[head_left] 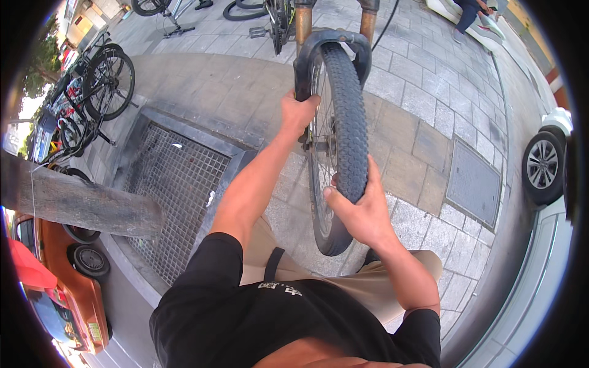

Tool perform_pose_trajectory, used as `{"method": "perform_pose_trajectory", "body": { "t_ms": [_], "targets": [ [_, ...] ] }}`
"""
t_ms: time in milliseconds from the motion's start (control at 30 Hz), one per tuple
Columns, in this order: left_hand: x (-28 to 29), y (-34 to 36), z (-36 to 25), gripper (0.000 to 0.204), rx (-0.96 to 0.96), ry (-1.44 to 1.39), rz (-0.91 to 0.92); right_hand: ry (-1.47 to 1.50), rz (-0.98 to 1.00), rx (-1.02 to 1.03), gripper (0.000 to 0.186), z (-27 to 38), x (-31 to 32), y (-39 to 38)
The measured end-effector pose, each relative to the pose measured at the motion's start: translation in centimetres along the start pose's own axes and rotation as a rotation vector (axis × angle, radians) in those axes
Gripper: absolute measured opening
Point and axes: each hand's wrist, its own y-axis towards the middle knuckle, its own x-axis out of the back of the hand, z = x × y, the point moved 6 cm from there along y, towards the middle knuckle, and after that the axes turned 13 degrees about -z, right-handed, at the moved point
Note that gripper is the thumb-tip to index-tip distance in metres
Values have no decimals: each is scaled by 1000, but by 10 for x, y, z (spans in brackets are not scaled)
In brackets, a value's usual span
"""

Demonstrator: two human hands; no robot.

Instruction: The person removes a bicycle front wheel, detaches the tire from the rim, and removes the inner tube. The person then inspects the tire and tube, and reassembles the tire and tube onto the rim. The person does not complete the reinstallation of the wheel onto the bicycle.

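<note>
A bicycle front wheel with a black knobby tire (pixel 348 129) stands upright before me, set in a black suspension fork (pixel 304 69) with gold upper tubes. My left hand (pixel 299 115) is closed around the lower left leg of the fork, above the wheel hub (pixel 320 146). Lower down, my right hand (pixel 364 211) grips the tire from its right side, thumb over the near tread and fingers partly hidden behind the wheel. Spokes and what looks like a brake disc show on the wheel's left side. The rest of this bicycle is cut off at the top.
A tree trunk (pixel 92 202) rises from a metal grate (pixel 175 178) at my left. Parked bicycles (pixel 110 83) stand beyond it. An orange car (pixel 61 270) and a white car (pixel 546 264) flank the pavement. A seated person (pixel 469 15) is at far right.
</note>
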Motion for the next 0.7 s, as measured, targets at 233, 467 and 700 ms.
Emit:
{"method": "perform_pose_trajectory", "body": {
  "t_ms": [233, 467, 700],
  "targets": [
    [0, 19, -23, 15, 13, 10, 8, 64, -23, 33, 87, 7, -2, -16],
    [-11, 6, -45, 13, -2, -64, 7, -87, -102, 23, 88, 29, 14, -4],
    [-3, 10, -4, 14, 29, 14, 56, 61, -80, 23, 64, 8, 42, 36]
  ]
}}
